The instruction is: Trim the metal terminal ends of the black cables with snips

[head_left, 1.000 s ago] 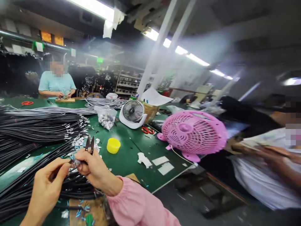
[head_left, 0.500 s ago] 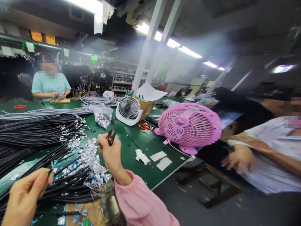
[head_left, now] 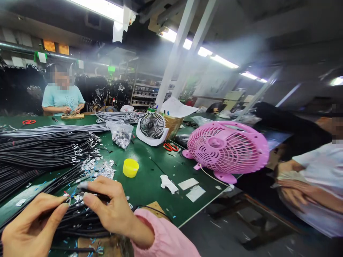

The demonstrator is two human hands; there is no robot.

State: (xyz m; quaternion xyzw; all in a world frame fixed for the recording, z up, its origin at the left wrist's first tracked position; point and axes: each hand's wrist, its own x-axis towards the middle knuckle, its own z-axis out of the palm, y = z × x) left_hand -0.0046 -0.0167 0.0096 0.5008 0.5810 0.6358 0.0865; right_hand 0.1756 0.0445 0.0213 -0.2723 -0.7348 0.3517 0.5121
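My left hand (head_left: 36,223) pinches the end of a black cable, where thin coloured wires (head_left: 69,196) stick out past the fingertips. My right hand (head_left: 111,205) is close beside it at the right, thumb and forefinger pointing at those wires with a small gap. A dark part of the snips (head_left: 103,196) shows under its curled fingers; the blades are hidden. Beneath both hands lie black cables (head_left: 83,221) with stripped ends. Behind my right hand is a heap of foil and white scraps (head_left: 103,167).
A yellow round container (head_left: 130,167), a white fan (head_left: 152,128), a pink fan (head_left: 227,148) and red-handled scissors (head_left: 170,146) stand or lie on the green table (head_left: 150,178). A bag of small parts (head_left: 120,134) is farther back. One co-worker (head_left: 64,96) sits opposite, another (head_left: 316,178) at right.
My right hand has moved down and left with the snips, from above the scraps to beside my left hand. The yellow container has come into sight. The co-worker's hands at right have shifted.
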